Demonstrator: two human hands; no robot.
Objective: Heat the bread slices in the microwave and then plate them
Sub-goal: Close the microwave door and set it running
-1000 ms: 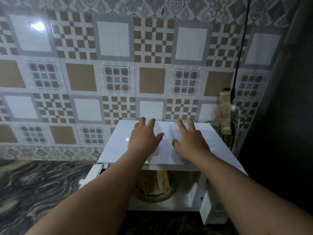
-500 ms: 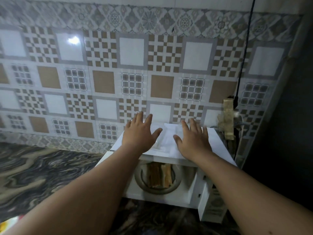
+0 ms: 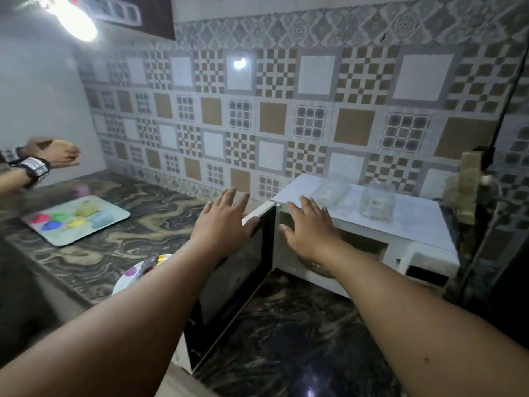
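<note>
Patterned brown, white and grey tiles cover the far wall above a dark marbled counter (image 3: 148,224), seen from the single head camera. At the right stands a white microwave (image 3: 400,224) with its dark-glass door (image 3: 237,285) swung out toward the near left. Half a second ago both hands lay flat on the microwave's top with bread visible on the turntable below; now the view has swung left and the hands have dropped to the door's level. The left hand (image 3: 220,222) has straight spread fingers, its palm against the top edge of the door. The right hand (image 3: 309,227) is also flat and spread, in front of the open cavity, gripping nothing. The bread cannot be seen now; that forearm hides the cavity floor, so it is probably inside. This reads as the start of closing the door, with heating still ahead. Two clear jars (image 3: 376,202) sit on the microwave's top. To the left lie a tray of coloured lumps (image 3: 77,220) and, nearer, a white plate (image 3: 137,270). Another person's hand with a wristband (image 3: 48,156) shows at the far left edge. A bright lamp (image 3: 71,18) glares at upper left.
</note>
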